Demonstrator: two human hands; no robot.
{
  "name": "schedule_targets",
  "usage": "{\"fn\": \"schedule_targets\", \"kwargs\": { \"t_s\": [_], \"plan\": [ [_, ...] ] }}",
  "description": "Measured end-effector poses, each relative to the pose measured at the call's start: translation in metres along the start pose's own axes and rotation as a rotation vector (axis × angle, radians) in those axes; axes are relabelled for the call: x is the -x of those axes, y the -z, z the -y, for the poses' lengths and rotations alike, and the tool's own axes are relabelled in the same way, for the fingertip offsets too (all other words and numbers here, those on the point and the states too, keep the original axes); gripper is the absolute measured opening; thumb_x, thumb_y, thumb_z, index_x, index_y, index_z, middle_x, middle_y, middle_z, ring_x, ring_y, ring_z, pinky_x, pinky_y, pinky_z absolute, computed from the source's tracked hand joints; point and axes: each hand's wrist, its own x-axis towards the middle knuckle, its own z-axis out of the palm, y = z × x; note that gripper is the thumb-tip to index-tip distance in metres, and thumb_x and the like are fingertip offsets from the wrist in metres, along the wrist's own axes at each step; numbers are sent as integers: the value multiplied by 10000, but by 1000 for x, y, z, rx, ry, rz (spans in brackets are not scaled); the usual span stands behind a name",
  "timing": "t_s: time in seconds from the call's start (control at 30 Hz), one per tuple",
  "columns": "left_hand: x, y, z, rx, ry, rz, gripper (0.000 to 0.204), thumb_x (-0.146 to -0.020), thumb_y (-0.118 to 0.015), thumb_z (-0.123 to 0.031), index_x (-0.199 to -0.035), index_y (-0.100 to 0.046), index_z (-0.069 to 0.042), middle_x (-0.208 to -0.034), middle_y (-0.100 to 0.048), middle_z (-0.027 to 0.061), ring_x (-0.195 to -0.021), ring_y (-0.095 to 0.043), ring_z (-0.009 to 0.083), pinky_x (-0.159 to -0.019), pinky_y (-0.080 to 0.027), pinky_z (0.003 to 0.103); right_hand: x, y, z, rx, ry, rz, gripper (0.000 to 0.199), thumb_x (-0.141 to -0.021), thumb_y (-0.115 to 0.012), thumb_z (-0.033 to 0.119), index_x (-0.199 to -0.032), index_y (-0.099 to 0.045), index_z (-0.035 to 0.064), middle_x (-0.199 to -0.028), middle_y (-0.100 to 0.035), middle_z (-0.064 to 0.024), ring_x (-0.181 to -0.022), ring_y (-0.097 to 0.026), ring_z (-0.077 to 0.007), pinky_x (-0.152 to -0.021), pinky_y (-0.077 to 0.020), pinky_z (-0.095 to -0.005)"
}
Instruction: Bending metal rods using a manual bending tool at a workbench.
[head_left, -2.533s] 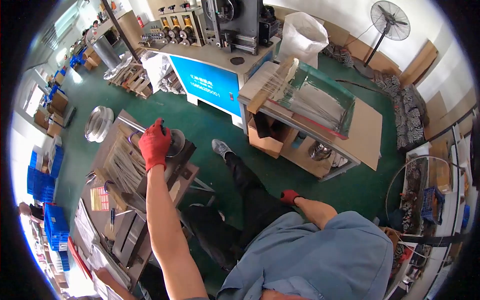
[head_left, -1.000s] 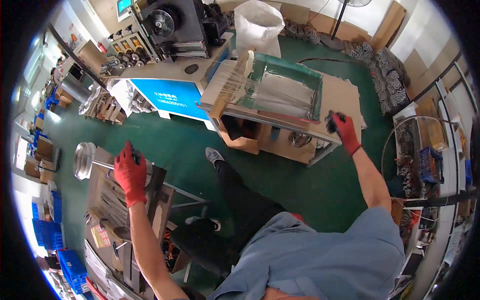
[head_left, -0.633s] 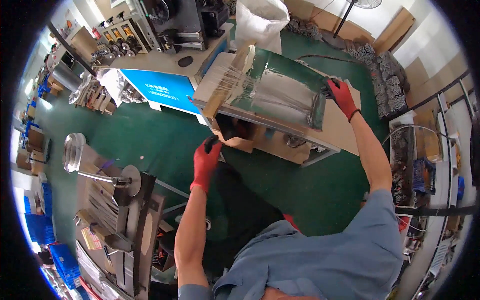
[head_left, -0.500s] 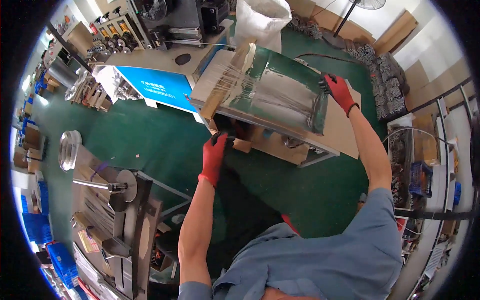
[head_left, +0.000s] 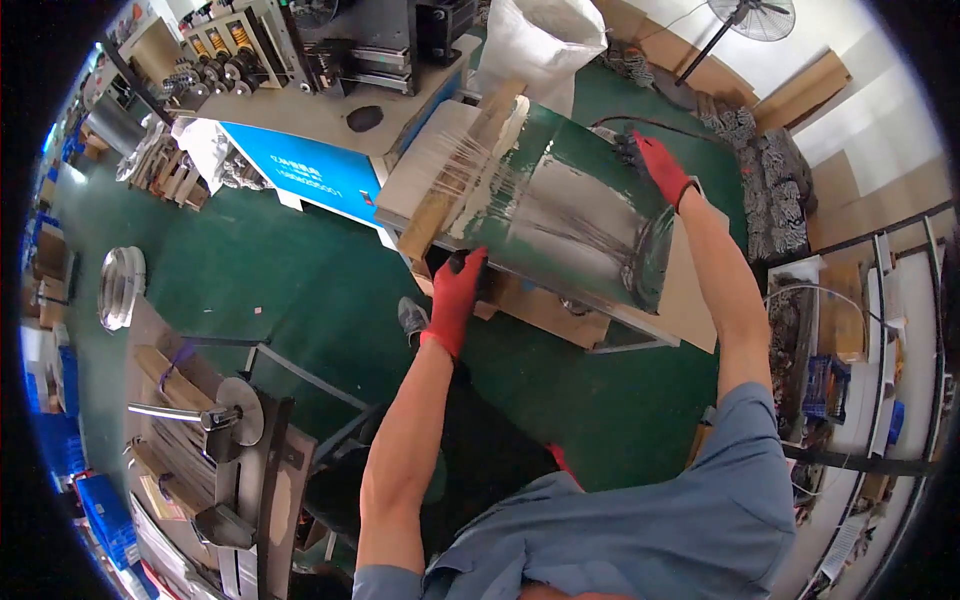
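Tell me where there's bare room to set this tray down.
Free: green floor between blue machine and steel rack; also floor by wooden bench. Crowded: rack top, right shelving. Both hands, left hand and right hand, grip the tray.

Both bare forearms reach toward twelve o'clock; the red-gloved left hand (head_left: 457,297) and red-gloved right hand (head_left: 660,168) have curled, gripping fingers.

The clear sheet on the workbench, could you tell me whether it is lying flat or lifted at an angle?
Lifted: the clear sheet tilts, its near edge in the left hand and its far edge in the right hand, above the wooden bench.
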Motion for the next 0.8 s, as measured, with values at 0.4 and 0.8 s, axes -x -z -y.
{"fn": "schedule_targets", "kwargs": {
  "t_s": [0.4,0.8],
  "plan": [
    [-10,-35,-24,69,33,11,380,-850,-680,-272,-1055,-635,44,-986,-658,57,-891,-584,148,-805,-452,286,-119,-60,-27,-540,-216,404,535,-977,-363,507,-992,-647,54,-888,-638,-75,-834,-585,-175,-729,-453,-309],
    [-14,-17,-11,349,100,-9,300,-831,-666,-230,-1022,-635,-1,-908,-641,48,-807,-588,160,-701,-474,302,94,-204,94,438,198,411,619,-914,-456,511,-1179,-487,-48,-1154,-575,-277,-1073,-549,-448,-940,-430,-486]
  ]
}}
